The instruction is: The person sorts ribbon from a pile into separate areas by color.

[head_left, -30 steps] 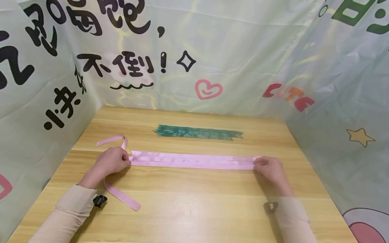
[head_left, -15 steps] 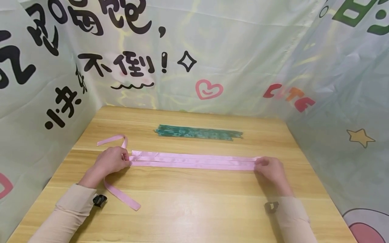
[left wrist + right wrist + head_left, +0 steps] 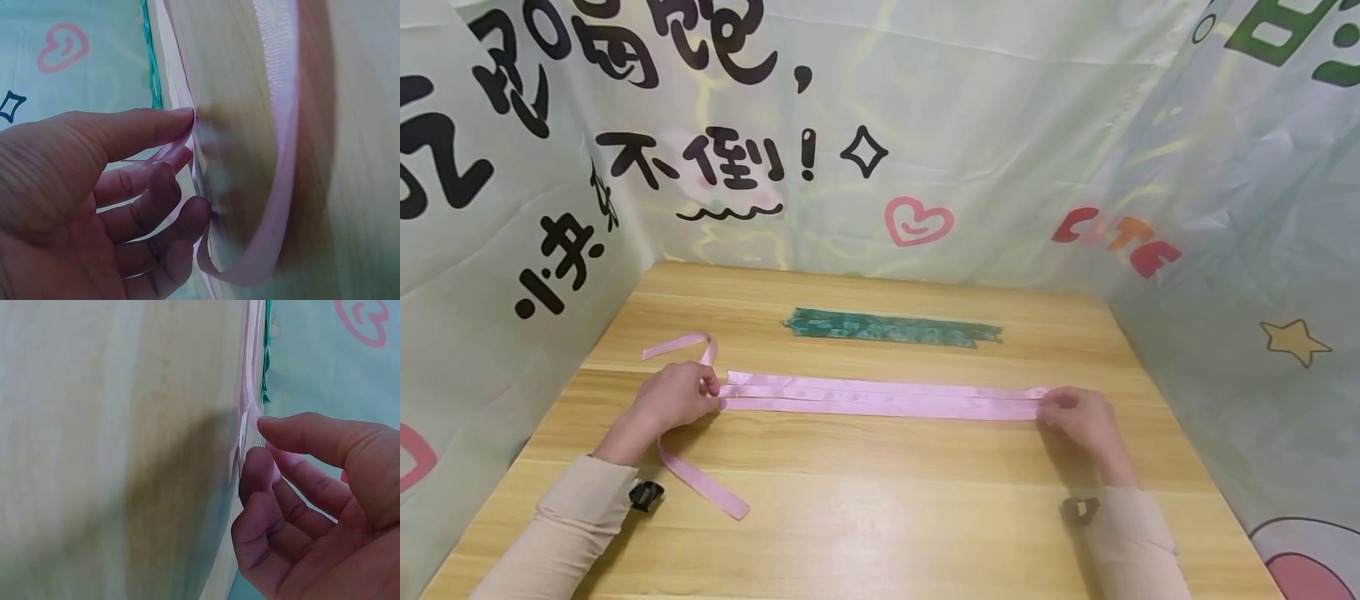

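Pink satin ribbon [image 3: 880,398] lies across the table in flat parallel strips, side by side. At its left end my left hand [image 3: 677,396] pinches ribbon between thumb and index finger, the other fingers loosely bent. A ribbon tail [image 3: 703,490] curves out below that wrist, and another ribbon piece [image 3: 673,343] loops out above it. In the left wrist view a slack ribbon loop [image 3: 284,156] hangs beside the fingers. My right hand [image 3: 1081,425] holds the strips' right end, thumb tip [image 3: 270,427] at the ribbon's edge and fingers curled.
Behind the pink ribbon lies a bundle of dark green ribbon strips [image 3: 891,327] with frayed ends. Printed cloth [image 3: 985,150] walls in the wooden table [image 3: 880,517] at the back and both sides. Black clips [image 3: 646,496] sit at the cuffs.
My right hand has shifted slightly to the right, and a little more of the ribbon's right end shows. The left hand stays in place. The head view has drifted slightly.
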Demonstrator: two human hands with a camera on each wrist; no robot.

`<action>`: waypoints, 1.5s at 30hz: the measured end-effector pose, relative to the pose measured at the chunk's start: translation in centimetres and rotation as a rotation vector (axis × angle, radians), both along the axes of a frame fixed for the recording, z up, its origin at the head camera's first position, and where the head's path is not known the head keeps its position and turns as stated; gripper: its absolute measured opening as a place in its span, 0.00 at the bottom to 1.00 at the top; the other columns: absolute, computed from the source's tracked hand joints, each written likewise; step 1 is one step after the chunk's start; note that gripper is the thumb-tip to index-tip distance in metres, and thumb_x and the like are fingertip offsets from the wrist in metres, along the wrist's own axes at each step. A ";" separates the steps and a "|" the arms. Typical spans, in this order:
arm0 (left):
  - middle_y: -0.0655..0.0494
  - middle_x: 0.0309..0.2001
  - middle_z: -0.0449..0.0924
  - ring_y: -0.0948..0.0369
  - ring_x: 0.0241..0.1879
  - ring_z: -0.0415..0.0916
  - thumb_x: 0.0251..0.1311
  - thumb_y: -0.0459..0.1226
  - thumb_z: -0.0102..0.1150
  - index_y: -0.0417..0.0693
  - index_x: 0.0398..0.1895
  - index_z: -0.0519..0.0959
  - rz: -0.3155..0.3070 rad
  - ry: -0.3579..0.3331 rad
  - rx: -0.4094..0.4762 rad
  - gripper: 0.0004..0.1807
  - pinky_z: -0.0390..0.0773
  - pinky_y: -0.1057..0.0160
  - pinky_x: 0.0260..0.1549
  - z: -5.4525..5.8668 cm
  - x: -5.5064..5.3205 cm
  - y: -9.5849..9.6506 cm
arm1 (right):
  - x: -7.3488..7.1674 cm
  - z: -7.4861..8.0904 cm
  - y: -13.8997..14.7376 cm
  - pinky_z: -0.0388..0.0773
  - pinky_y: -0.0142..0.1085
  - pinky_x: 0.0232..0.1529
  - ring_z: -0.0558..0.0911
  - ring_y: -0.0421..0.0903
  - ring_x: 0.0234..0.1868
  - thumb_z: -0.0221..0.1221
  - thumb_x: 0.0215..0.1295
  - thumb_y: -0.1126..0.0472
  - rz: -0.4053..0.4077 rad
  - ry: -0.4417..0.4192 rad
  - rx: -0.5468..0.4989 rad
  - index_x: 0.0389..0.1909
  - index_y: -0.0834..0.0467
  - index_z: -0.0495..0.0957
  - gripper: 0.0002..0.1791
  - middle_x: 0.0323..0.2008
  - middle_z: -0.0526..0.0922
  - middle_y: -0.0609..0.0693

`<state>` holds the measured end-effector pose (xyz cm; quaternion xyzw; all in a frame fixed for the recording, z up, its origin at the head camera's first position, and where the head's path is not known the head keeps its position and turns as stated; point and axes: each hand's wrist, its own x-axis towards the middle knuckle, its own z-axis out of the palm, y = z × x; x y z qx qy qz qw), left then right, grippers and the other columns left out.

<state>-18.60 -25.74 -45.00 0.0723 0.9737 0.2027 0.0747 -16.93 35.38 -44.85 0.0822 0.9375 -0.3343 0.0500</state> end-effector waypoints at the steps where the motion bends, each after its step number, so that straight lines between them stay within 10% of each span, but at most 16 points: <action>1: 0.54 0.30 0.81 0.56 0.28 0.72 0.60 0.43 0.74 0.49 0.33 0.83 0.002 0.000 0.001 0.10 0.66 0.59 0.26 0.0 0.1 0.0 | 0.0 0.0 0.0 0.77 0.37 0.42 0.83 0.52 0.44 0.68 0.69 0.57 -0.001 -0.003 -0.001 0.51 0.66 0.85 0.18 0.44 0.89 0.61; 13: 0.60 0.20 0.75 0.60 0.19 0.67 0.68 0.43 0.65 0.48 0.35 0.85 0.026 0.143 0.052 0.08 0.65 0.60 0.20 1.2 0.7 -1.9 | -0.1 1.8 -3.3 0.81 0.49 0.51 0.85 0.59 0.50 0.61 0.74 0.55 0.009 0.064 -0.024 0.59 0.67 0.82 0.22 0.55 0.86 0.68; 20: 0.61 0.24 0.76 0.63 0.25 0.68 0.66 0.36 0.67 0.47 0.39 0.86 -0.117 0.180 0.062 0.03 0.69 0.64 0.26 1.2 1.1 -2.9 | -1.7 1.6 -7.7 0.82 0.54 0.55 0.86 0.58 0.50 0.61 0.74 0.54 0.073 0.108 -0.035 0.56 0.63 0.84 0.19 0.53 0.88 0.64; 33: 0.59 0.30 0.76 0.63 0.28 0.70 0.58 0.27 0.67 0.43 0.54 0.85 -0.224 0.012 0.057 0.19 0.72 0.64 0.28 0.6 3.0 -3.0 | -3.3 0.5 -17.3 0.81 0.54 0.55 0.86 0.55 0.46 0.63 0.71 0.58 0.232 0.198 -0.084 0.44 0.61 0.88 0.11 0.44 0.90 0.58; 45: 0.63 0.24 0.74 0.66 0.24 0.68 0.58 0.35 0.75 0.51 0.36 0.84 -0.246 -0.017 0.073 0.08 0.70 0.66 0.24 0.2 3.7 -2.2 | -3.0 1.3 -23.2 0.80 0.43 0.44 0.81 0.44 0.34 0.65 0.71 0.59 0.362 0.166 -0.095 0.41 0.56 0.88 0.06 0.37 0.89 0.50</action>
